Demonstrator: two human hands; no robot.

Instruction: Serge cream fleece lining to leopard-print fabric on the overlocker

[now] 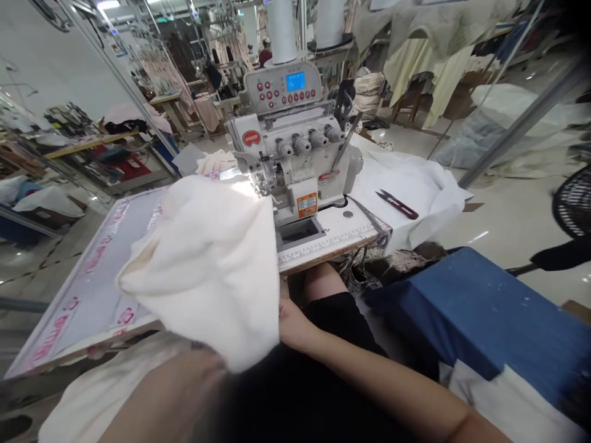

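Right hand (295, 325) clasps white cloth (207, 258) by the sewing machine (300, 147), left hand (203, 368) too blurred to tell

Soft, matt and fleecy, the cloth (217, 264) overhung the front edge of the bench (92, 277). Behind it I saw the machine's (300, 147) smooth painted metal. Toward the bench's right end, metal-bladed snips (398, 204) lay on creased white fabric (427, 184); beyond that edge, the hard floor (489, 227) shone, glossy.
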